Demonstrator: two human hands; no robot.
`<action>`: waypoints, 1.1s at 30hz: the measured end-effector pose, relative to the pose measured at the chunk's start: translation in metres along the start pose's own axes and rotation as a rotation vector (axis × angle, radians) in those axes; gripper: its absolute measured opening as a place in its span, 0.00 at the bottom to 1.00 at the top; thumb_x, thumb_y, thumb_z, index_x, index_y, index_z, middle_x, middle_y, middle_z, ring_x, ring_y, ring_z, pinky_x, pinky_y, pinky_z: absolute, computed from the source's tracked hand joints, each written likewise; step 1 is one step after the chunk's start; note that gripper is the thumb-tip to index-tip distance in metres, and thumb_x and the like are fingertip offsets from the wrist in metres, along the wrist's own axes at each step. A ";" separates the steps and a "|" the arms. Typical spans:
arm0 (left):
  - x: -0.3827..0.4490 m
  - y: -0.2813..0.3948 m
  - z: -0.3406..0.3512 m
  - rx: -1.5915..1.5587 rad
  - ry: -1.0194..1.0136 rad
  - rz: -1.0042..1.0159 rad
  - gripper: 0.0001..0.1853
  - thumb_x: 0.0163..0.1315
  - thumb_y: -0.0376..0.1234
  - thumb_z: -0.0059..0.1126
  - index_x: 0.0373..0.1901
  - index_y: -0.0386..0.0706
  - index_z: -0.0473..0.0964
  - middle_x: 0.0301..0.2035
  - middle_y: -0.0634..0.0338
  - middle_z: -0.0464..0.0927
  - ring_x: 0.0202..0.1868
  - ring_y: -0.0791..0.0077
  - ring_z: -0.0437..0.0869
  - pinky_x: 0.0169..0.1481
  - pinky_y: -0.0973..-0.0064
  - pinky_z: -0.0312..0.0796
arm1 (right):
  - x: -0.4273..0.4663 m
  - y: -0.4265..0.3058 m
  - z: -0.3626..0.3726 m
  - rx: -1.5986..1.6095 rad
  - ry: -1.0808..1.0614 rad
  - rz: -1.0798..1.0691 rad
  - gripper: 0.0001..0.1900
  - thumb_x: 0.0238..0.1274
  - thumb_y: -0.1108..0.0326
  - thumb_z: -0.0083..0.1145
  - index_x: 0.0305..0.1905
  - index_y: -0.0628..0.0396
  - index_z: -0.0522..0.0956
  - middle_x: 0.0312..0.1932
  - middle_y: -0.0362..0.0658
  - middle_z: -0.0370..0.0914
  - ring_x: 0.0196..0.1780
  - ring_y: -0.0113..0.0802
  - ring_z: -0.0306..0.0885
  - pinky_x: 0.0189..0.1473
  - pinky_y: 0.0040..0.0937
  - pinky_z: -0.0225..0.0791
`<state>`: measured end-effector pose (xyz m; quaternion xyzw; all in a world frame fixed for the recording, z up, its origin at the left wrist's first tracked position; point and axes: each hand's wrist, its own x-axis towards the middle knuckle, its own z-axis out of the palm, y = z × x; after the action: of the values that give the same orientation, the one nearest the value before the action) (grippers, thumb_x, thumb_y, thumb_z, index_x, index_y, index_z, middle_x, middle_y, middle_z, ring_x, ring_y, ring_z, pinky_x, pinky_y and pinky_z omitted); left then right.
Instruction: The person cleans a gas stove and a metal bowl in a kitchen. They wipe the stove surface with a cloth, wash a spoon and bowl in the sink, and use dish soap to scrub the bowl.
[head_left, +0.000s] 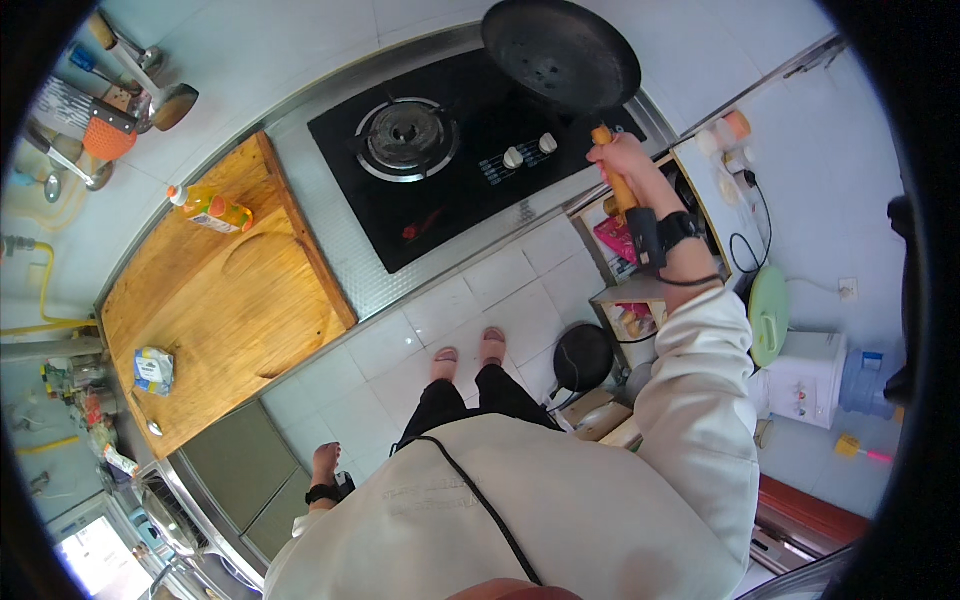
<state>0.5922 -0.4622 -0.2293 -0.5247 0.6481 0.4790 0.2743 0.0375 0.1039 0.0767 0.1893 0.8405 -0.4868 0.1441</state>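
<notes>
A dark wok (562, 56) hangs over the right end of a black glass gas hob (450, 202), tilted so that its inside shows. My right hand (626, 161) grips the wok's wooden handle (619, 189). My left hand (327, 457) is low at my side, near the front of the counter, and touches nothing that I can see; its fingers look curled, but too small to make out. The hob's left burner (406, 135) carries no pan. Two white knobs (513, 157) sit at the middle of the hob. The right burner is hidden by the wok.
Left of the hob lies a wooden board (247, 300) bearing an orange bottle (214, 209), a small packet (154, 370) and a spoon (154, 427). Utensils (172, 105) hang on the wall. A black pan (583, 357) stands low by the shelves at right, near a water dispenser (802, 379).
</notes>
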 end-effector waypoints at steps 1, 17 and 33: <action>-0.001 -0.001 0.003 0.030 0.008 -0.041 0.14 0.56 0.41 0.55 0.33 0.38 0.79 0.23 0.64 0.76 0.22 0.77 0.73 0.25 0.77 0.65 | 0.013 0.001 -0.010 -0.008 0.007 0.025 0.07 0.48 0.74 0.62 0.26 0.60 0.72 0.16 0.40 0.69 0.14 0.29 0.67 0.16 0.26 0.63; -0.047 0.027 0.051 -0.024 0.047 -0.081 0.14 0.59 0.42 0.54 0.41 0.43 0.79 0.30 0.66 0.78 0.31 0.79 0.75 0.32 0.77 0.67 | 0.123 0.020 -0.072 0.011 -0.112 -0.021 0.08 0.46 0.74 0.63 0.24 0.63 0.73 0.16 0.43 0.72 0.15 0.33 0.70 0.17 0.32 0.65; -0.012 0.081 0.028 0.173 -0.048 0.126 0.18 0.61 0.42 0.51 0.45 0.41 0.79 0.34 0.62 0.81 0.34 0.78 0.79 0.32 0.79 0.68 | 0.014 0.058 -0.131 -0.296 0.663 -0.725 0.21 0.64 0.56 0.54 0.58 0.52 0.71 0.46 0.46 0.81 0.46 0.32 0.81 0.48 0.27 0.70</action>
<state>0.5157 -0.4327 -0.2024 -0.4456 0.7121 0.4498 0.3033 0.0442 0.2465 0.0898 0.0072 0.9126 -0.2951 -0.2830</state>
